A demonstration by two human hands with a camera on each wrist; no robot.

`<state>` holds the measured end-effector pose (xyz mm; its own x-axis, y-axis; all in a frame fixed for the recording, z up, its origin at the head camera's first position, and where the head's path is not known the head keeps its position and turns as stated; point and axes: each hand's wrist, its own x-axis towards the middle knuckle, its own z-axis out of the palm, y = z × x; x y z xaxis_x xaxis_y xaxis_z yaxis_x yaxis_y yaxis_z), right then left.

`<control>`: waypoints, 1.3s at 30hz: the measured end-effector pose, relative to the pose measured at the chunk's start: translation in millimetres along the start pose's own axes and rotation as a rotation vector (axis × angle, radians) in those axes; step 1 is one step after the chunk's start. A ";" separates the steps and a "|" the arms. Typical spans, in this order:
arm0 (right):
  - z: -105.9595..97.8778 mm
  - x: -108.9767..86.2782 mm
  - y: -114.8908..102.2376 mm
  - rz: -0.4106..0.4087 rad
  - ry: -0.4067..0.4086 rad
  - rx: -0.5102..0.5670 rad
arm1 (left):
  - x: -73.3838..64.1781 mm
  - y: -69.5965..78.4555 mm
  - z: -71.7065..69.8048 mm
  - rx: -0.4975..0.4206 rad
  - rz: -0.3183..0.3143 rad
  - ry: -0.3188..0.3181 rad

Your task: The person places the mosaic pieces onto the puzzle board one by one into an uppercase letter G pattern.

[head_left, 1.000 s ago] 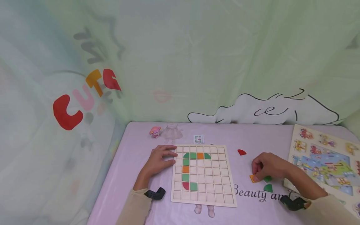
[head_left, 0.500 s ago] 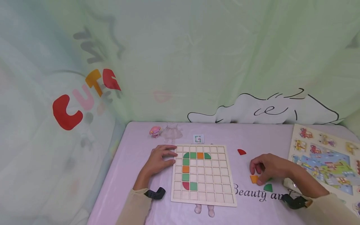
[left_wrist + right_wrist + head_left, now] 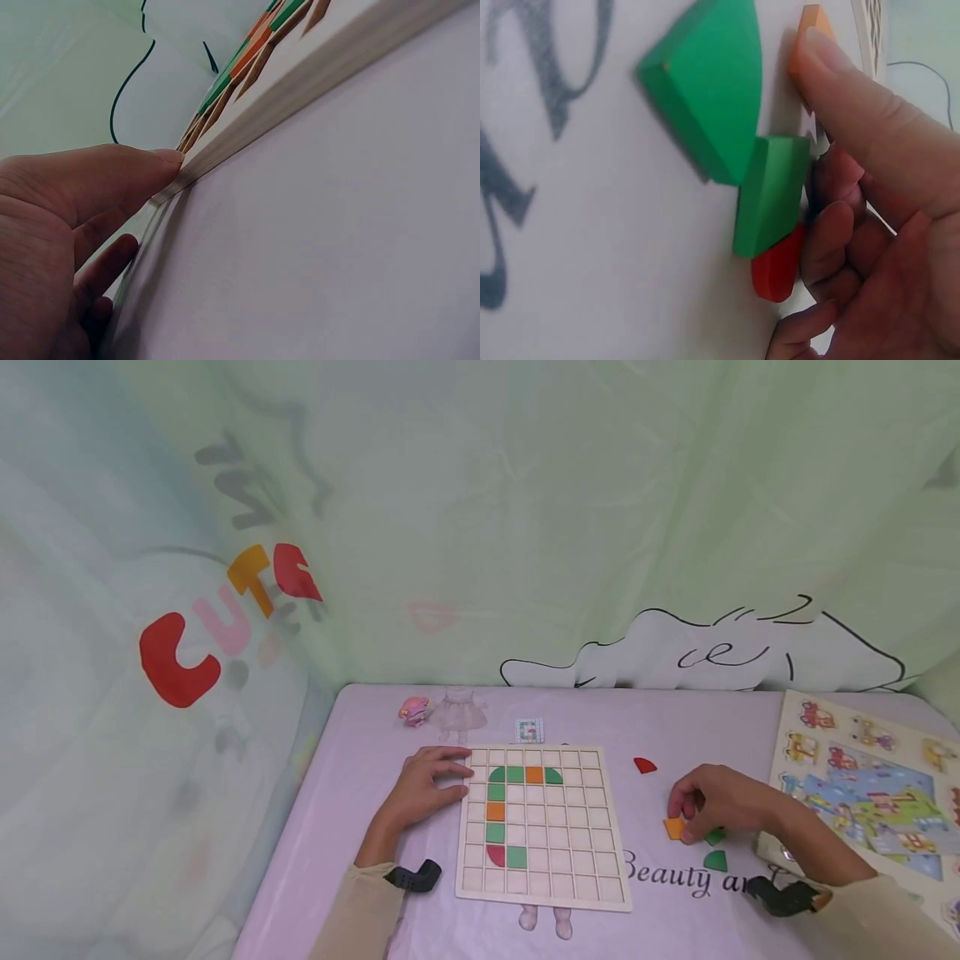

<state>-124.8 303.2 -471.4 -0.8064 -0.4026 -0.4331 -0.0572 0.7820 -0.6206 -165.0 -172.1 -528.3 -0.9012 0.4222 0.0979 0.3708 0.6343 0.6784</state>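
A square wooden grid board (image 3: 558,839) lies on the table, with green, orange and red pieces set in some of its cells. My left hand (image 3: 423,785) rests at its left edge, fingers spread loosely; in the left wrist view the thumb (image 3: 161,166) touches the board's side. To the right of the board, my right hand (image 3: 727,797) pinches an orange square tile (image 3: 672,828). Just below that hand lie a green square tile (image 3: 772,195) and a green quarter-round piece (image 3: 716,861). A red quarter-round piece (image 3: 644,765) lies farther back.
A wooden picture puzzle (image 3: 780,760) lies at the right, partly behind the right forearm. Beyond the board are a small pattern card (image 3: 528,731) and a pink figurine (image 3: 414,712). Printed curtains (image 3: 480,527) hang behind the table.
The right hand shifts slightly on the orange tile. The tile, flat half a second ago, is now a little farther back and tilted in the fingers. The left hand and board stay put.
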 end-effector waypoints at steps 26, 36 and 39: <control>4.2 14.0 -24.9 -0.122 0.067 0.040 | -2.2 3.9 -2.5 -0.009 0.010 -0.004; 23.6 30.4 -57.7 -0.239 0.053 0.097 | -1.4 3.6 -2.6 -0.006 0.015 0.002; 29.6 33.6 -68.2 -0.252 0.031 0.106 | -1.0 3.4 -2.4 -0.004 0.016 0.004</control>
<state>-130.6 222.3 -463.0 -0.7924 -0.5620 -0.2373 -0.1975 0.6044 -0.7718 -163.4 -172.0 -524.4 -0.8961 0.4297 0.1112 0.3840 0.6248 0.6798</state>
